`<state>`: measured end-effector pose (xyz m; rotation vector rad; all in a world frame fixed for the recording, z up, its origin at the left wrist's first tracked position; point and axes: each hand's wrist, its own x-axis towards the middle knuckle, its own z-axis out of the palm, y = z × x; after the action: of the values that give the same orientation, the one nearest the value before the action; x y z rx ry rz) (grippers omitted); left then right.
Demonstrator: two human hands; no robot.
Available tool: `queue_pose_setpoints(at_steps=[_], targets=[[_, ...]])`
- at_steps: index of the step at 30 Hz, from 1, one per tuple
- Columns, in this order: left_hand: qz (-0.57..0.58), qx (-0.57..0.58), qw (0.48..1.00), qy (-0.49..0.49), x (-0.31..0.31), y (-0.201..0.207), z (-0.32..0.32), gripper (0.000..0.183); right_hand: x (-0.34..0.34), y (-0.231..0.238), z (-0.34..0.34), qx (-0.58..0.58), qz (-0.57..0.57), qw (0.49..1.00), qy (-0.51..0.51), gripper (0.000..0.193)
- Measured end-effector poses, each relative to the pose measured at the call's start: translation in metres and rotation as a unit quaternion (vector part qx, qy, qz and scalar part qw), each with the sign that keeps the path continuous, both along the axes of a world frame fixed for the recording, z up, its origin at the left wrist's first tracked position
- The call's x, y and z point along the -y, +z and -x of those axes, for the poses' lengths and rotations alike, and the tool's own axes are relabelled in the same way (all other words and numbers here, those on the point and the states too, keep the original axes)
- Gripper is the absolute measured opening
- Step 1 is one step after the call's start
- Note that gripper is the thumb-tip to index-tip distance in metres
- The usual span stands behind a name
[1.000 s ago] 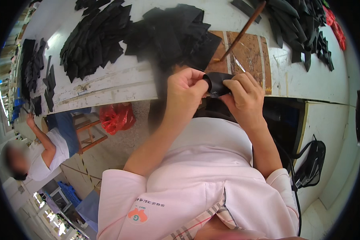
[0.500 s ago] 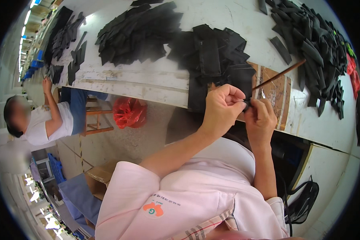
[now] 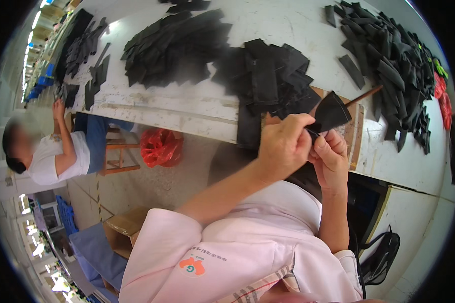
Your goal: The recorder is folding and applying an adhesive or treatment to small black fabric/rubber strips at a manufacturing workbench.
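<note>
In the head view, my left hand (image 3: 286, 146) and right hand (image 3: 331, 154) are working close together, just over the near edge of the desk (image 3: 298, 25). My left hand is closing narrowly, thumb against fingers, on the lower corner of a black fabric piece (image 3: 332, 112); my right hand is pinching the same bunched part between thumb and fingertips. The piece is standing up and flaring out above my right hand, with a thin pale line running near its edge. Exactly how the fold is lying between my fingertips I cannot tell, as the fingers are covering it.

Beyond my hands, a brown rod (image 3: 364, 96) is slanting up to the right from behind the piece, over a brown board (image 3: 357, 121). A loose pile of flat black pieces (image 3: 268, 76) is lying beyond my left hand, and a heap of narrower black pieces (image 3: 389, 65) is resting farther off, beyond my right.

For handling this well, I am judging that both pinches should be staying small and firm, near each other, so the layers are not slipping; the thumbs should be doing the pressing, leaving the flared end uncreased and clear of the rod.
</note>
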<state>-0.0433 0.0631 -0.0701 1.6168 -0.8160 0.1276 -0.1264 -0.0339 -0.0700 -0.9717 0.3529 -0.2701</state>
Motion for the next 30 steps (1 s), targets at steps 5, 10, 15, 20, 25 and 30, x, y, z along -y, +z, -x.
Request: queue_pose_setpoints(at_steps=[5, 10, 15, 20, 25, 30], targets=[[0.050, -0.380, 0.882, -0.273, -0.010, 0.021, -0.012, 0.028, 0.007, 0.001, 0.001, 0.015, -0.022, 0.999, -0.028, 0.016], [0.094, -0.448, 0.758, -0.464, -0.013, 0.031, -0.018, 0.043, -0.005, 0.010, 0.009, 0.106, 0.035, 0.993, -0.049, 0.017], [0.092, -0.383, 0.886, -0.247, -0.005, 0.045, 0.004, 0.040, 0.021, 0.016, 0.004, 0.127, 0.278, 0.944, -0.123, 0.021], [-0.005, 0.010, 0.998, -0.062, 0.007, 0.025, 0.007, 0.018, 0.016, 0.023, 0.001, 0.086, 0.381, 0.910, -0.139, 0.018], [0.075, -0.316, 0.940, -0.106, 0.009, 0.032, 0.014, 0.006, 0.010, 0.033, 0.008, -0.041, 0.252, 0.964, -0.078, 0.017], [0.219, -0.542, 0.744, -0.324, 0.011, 0.049, -0.005, 0.015, 0.024, 0.057, 0.008, 0.082, 0.219, 0.971, -0.046, 0.019]])
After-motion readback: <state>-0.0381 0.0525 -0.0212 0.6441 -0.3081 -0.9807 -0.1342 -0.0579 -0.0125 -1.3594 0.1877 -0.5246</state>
